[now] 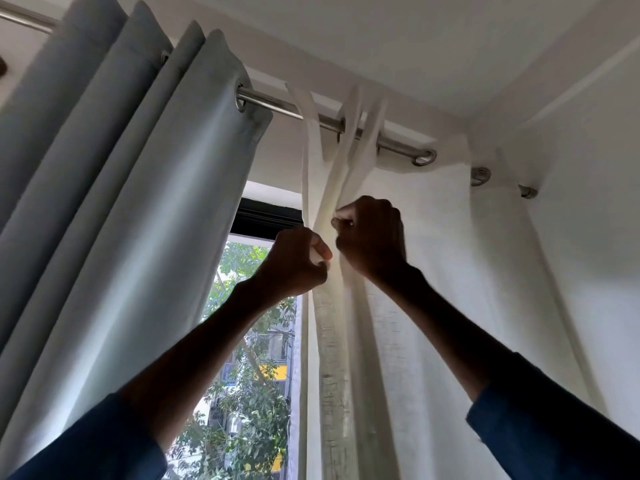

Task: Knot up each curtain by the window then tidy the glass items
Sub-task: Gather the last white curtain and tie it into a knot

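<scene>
The white curtain hangs from the rod right of the window. We see both grips closed tight on its gathered left edge: the left grip fisted round the fabric, the right grip pinching just above, nearly touching. A narrow window gap separates it from the grey-blue curtain. Folds hide most fingertips; both curtains' bottoms are cut off.

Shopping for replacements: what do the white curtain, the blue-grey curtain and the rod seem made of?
White curtain: thin linen-like weave, visible slubs, daylight glowing through. Blue-grey curtain: denser, smooth matte cloth, opaque. Rod: probably brushed steel, silvery, soft highlights.
</scene>
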The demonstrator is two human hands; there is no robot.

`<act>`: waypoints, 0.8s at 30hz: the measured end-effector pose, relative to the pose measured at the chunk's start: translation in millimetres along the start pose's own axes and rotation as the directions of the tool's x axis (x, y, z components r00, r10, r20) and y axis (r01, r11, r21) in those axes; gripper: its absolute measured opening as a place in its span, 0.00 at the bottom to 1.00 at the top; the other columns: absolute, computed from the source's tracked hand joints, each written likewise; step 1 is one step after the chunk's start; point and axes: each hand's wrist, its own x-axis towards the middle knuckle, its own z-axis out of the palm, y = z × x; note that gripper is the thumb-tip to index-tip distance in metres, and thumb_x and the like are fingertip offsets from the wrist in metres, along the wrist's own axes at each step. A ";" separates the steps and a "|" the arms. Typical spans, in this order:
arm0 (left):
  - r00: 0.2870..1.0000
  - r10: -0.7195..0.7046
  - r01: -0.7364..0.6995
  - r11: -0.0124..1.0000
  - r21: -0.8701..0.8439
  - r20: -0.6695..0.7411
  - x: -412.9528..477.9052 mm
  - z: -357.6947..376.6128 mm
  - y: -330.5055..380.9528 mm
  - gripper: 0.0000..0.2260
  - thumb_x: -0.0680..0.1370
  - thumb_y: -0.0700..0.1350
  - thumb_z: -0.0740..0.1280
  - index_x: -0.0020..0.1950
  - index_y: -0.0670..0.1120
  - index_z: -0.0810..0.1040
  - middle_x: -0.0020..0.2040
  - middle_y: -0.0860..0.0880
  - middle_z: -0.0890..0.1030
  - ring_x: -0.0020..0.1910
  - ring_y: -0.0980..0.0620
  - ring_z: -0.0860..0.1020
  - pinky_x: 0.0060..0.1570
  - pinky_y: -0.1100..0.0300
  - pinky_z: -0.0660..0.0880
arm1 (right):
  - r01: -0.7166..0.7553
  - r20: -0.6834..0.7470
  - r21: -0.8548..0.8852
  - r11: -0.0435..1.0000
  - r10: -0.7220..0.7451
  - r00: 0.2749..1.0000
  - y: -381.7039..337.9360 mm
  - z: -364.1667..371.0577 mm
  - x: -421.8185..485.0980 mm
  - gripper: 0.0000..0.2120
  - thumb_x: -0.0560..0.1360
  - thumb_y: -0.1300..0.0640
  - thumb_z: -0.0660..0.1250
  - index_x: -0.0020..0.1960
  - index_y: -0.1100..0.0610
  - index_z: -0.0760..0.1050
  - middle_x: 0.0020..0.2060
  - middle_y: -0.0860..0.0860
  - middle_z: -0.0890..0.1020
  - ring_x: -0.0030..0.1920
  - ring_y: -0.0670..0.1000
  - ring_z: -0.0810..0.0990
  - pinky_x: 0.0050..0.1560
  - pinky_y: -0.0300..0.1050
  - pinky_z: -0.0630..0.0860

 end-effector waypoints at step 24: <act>0.999 -0.008 0.013 0.991 -0.136 0.038 -4.8 28.6 18.6 0.15 0.75 0.42 0.63 0.28 0.41 0.75 0.25 0.47 0.73 0.24 0.55 0.69 0.28 0.61 0.68 | -0.108 0.043 0.092 0.990 0.105 0.994 27.7 23.3 -102.4 0.17 0.69 0.65 0.73 0.58 0.57 0.82 0.46 0.51 0.81 0.42 0.49 0.80 0.42 0.36 0.70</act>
